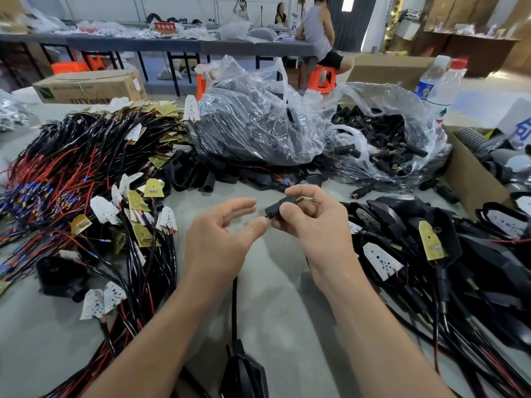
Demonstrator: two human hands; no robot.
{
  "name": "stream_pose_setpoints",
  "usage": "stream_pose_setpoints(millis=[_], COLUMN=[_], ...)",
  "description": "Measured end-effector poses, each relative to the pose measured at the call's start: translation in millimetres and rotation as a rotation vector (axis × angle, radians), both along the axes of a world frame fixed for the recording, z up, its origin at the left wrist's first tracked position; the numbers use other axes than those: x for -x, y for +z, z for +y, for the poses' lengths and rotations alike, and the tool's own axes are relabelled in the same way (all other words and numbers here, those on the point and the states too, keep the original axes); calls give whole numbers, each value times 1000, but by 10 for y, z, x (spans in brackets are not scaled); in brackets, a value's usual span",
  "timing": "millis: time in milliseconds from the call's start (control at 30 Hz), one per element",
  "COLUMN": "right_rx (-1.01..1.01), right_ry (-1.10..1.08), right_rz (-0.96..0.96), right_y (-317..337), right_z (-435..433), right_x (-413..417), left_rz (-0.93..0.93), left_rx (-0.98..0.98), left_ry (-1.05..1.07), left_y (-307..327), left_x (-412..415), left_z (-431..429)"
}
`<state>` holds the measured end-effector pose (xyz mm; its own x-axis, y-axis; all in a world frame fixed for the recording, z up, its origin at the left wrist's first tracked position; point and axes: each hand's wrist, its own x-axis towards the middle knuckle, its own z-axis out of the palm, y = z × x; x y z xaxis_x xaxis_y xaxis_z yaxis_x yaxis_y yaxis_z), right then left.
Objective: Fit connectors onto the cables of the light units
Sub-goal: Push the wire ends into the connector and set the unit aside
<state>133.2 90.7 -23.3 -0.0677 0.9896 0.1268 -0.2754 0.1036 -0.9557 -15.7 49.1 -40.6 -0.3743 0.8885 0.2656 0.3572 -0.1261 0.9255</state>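
My right hand (313,222) pinches a small black connector (277,208) with a brass end (300,200) above the middle of the table. My left hand (221,234) sits just left of it, thumb tip touching the connector's lower end, the other fingers relaxed and spread. A thin red wire shows at my left palm. A black cable (234,305) runs down from under my hands to a black light housing (244,372) at the bottom edge.
A heap of red and black cables with white and yellow LED boards (94,196) fills the left. Clear bags of black connectors (385,145) lie behind. Finished black light units (448,254) pile on the right beside a cardboard box (468,173). Two bottles (436,87) stand far right.
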Motion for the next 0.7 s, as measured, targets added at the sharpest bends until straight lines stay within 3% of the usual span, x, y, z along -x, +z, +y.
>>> stream_pose_setpoints(millis=[67, 167, 367, 700], right_rx=[22, 47, 8, 69], right_ry=[-29, -48, 80, 33], right_rz=[63, 109, -142, -35], right_y=[3, 9, -2, 43], right_z=[9, 12, -53, -33], right_x=[-23, -49, -7, -8], left_rz=[122, 96, 133, 2], left_rx=[44, 100, 2, 52], left_ry=[17, -13, -107, -145], left_y=[17, 0, -36, -66], left_x=[34, 54, 50, 66], left_z=[12, 36, 66, 87])
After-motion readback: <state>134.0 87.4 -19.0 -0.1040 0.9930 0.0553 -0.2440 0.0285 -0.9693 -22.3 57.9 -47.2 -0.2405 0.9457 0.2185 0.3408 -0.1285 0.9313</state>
